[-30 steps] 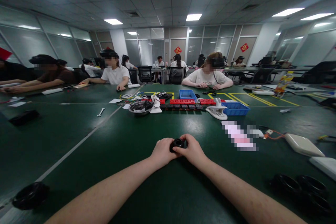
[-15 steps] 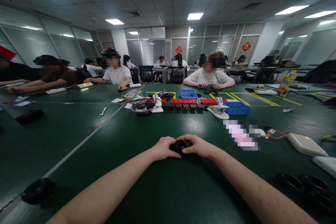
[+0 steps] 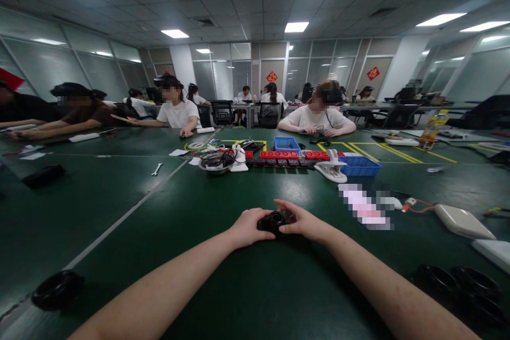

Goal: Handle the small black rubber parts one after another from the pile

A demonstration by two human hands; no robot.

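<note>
Green table (image 3: 191,287), near side: a small black ring (image 3: 276,218), hole facing up, sits between the person's two hands, roughly midway across the view. Left hand (image 3: 251,226) clamped on it, thumb along the near side. Right hand (image 3: 303,223) at the ring's right, thumb tip against it or just beside, index finger raised and apart; grip of the other fingers cannot be told (they curl out of sight). Lone dark ring (image 3: 58,289) lies at lower left, near the left forearm; a cluster of rings (image 3: 478,281) at lower right, dim, beyond the right forearm. Farther off: wrench (image 3: 156,169) at left, white clip (image 3: 331,167) beside a blue tray (image 3: 360,166).
</note>
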